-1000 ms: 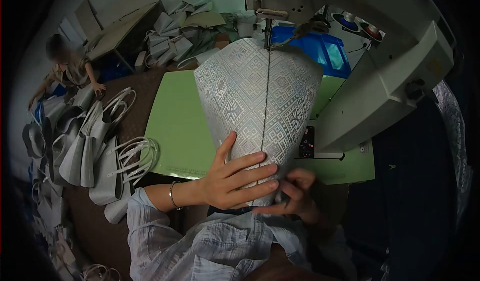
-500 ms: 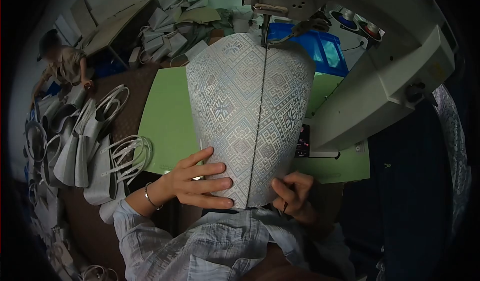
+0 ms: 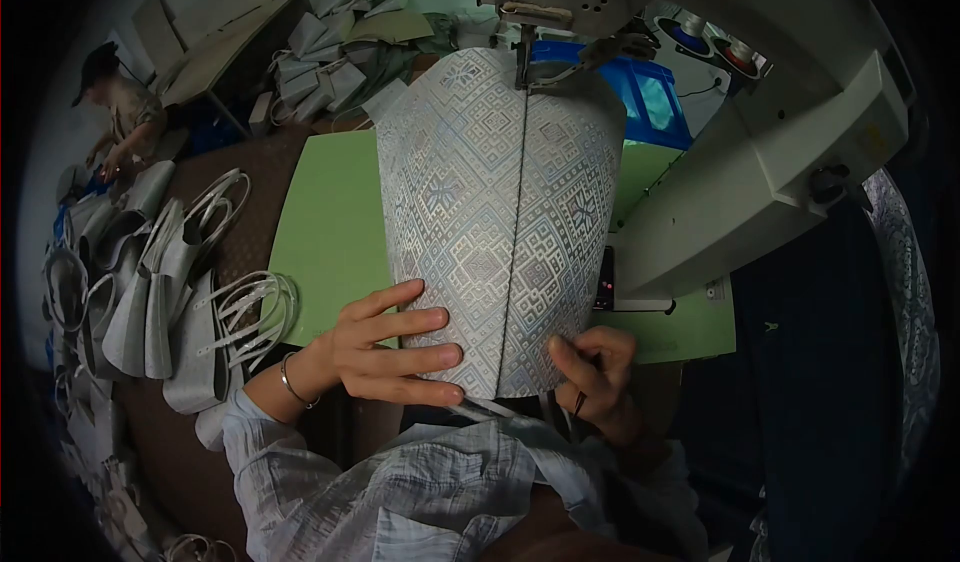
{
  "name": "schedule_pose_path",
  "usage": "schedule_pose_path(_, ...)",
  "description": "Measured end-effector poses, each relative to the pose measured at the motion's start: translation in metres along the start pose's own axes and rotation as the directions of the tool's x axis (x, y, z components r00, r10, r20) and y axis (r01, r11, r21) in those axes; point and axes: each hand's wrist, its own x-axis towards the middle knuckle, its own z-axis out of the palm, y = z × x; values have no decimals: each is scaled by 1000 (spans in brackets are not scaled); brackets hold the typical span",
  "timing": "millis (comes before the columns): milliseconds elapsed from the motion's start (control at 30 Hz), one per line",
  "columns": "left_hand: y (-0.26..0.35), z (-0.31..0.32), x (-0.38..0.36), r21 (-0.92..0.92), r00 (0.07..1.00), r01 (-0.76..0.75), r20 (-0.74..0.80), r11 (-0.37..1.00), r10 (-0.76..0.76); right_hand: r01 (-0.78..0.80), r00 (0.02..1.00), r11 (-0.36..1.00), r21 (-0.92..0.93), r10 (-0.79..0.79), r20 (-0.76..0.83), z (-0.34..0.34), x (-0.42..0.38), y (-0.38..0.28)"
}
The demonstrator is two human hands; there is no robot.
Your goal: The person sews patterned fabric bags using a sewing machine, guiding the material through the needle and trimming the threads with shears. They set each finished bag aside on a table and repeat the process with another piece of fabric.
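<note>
A patterned grey-white fabric piece (image 3: pixel 470 192), curved and stiff-looking, stretches from under the sewing machine (image 3: pixel 700 232) toward my body. A dark seam line runs down its middle to the presser foot and needle (image 3: pixel 524 57). My left hand (image 3: pixel 395 352) lies spread on the near left side, fingers extended over the fabric, thumb hidden. My right hand (image 3: pixel 597 377) is closed at the near right edge, thumb touching the fabric. A thin dark pointed tool (image 3: pixel 578 403) sticks out below its curled fingers; its kind cannot be made out. Pale straps (image 3: pixel 490 408) show under the near edge.
A green work surface (image 3: pixel 325 232) lies beneath the machine. Several grey bag pieces with straps (image 3: pixel 160 312) are heaped at the left. A blue crate (image 3: pixel 640 92) and thread spools (image 3: pixel 690 37) are behind. Another person (image 3: pixel 125 112) works at the far left.
The fabric has shifted slightly away from me under the machine, and both hands keep their places on it. Straps now show beneath its near edge. The other person has turned.
</note>
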Motion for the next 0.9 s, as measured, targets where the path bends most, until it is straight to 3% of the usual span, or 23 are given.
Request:
schedule_pose_path(533,-18,-18,18,8,993,24,114,1000,-25,-10,999,997,-78,7,-37,-7,36,8)
schedule_pose_path(633,-21,-22,31,85,996,-2,88,996,-6,19,997,994,-107,-26,-72,-7,41,13)
schedule_pose_path(900,-30,-32,48,149,986,-13,169,989,-13,3,999,985,-171,2,32,-22,57,17)
